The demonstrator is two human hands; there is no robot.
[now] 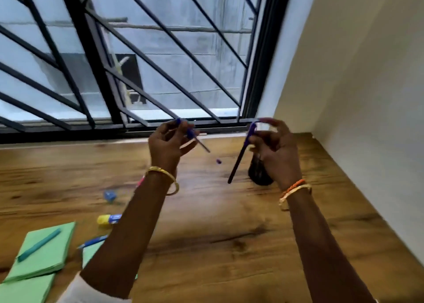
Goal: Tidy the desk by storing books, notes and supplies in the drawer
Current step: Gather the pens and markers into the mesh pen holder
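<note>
Both my hands are raised above the wooden desk (206,233), near the window. My left hand (168,144) pinches a thin pen part with a blue grip (195,137), its grey tip slanting down to the right. My right hand (275,151) holds a dark purple pen (241,155) that hangs with its tip downward. A small purple piece (218,161) shows between the two hands. On the desk at the lower left lie green note pads (46,252), a teal pen (39,245), a blue pen (94,242), a yellow and blue glue stick (109,219) and a small blue sharpener (110,196).
A dark round holder (260,176) stands on the desk, partly hidden behind my right hand. A barred window (137,61) runs along the desk's far edge. A pale wall (367,119) borders the desk on the right. No drawer is in view.
</note>
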